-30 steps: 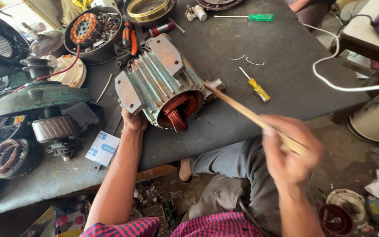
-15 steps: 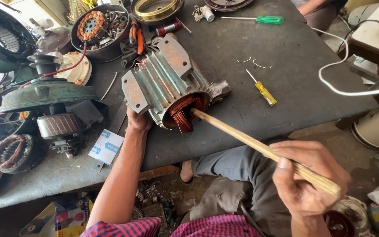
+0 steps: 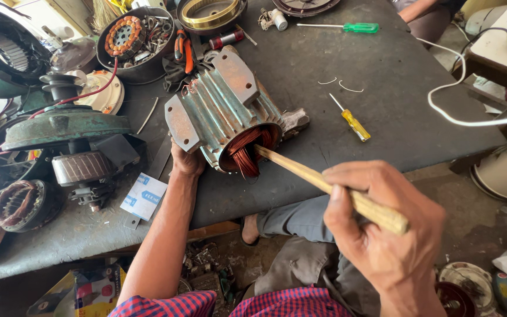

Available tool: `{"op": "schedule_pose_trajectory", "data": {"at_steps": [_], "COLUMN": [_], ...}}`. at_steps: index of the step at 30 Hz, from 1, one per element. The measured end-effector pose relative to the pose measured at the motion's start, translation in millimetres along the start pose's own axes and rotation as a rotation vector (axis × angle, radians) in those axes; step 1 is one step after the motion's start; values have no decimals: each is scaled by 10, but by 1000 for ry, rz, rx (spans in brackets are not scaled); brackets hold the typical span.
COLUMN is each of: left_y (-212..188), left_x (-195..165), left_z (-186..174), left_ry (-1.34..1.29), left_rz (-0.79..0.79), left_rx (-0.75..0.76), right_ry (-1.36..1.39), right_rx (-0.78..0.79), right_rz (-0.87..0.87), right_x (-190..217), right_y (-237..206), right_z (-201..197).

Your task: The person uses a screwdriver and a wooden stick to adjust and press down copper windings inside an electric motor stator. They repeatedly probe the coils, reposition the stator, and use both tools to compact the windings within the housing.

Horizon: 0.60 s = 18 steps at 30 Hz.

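A ribbed green motor housing lies on its side on the dark table, its open end facing me with copper windings showing inside. My left hand grips the housing's lower left edge. My right hand is closed around a long wooden stick. The stick's far tip sits inside the opening, against the copper windings.
A yellow-handled screwdriver lies right of the motor; a green-handled one lies farther back. Fan motor parts, a stator, a parts bowl and orange pliers crowd the left. A white cable crosses the right.
My right hand has drawn nearer to the camera while the stick's tip has gone into the motor opening against the windings. The left hand has stayed on the housing.
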<state>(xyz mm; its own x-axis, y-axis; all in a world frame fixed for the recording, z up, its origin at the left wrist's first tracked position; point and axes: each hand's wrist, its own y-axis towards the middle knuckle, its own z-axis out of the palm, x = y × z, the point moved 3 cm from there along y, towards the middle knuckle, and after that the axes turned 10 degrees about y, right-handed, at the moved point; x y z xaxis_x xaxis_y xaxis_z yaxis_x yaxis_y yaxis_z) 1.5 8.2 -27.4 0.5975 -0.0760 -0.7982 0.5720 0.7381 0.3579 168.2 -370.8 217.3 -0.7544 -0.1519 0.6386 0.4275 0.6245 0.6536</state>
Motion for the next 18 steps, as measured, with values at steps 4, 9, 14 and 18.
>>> {"op": "schedule_pose_trajectory", "data": {"at_steps": [4,9,14,18], "left_y": [-2,5,2,2], "left_x": [6,50,69,67], "left_z": [-13,-54,-90,-83], "left_ry": [27,2,-2,4], "left_rz": [27,43,50,51], "left_rx": [4,5,-27,-20], "right_ry": [38,301,276,530], "right_rx": [-57,-134,-170,-237], "right_rz": [62,139,141,199], "right_x": [-138,-352,-461,-600], "right_y": [-11,-150,-406,-559], "right_z": [-1,49,86,165]}}
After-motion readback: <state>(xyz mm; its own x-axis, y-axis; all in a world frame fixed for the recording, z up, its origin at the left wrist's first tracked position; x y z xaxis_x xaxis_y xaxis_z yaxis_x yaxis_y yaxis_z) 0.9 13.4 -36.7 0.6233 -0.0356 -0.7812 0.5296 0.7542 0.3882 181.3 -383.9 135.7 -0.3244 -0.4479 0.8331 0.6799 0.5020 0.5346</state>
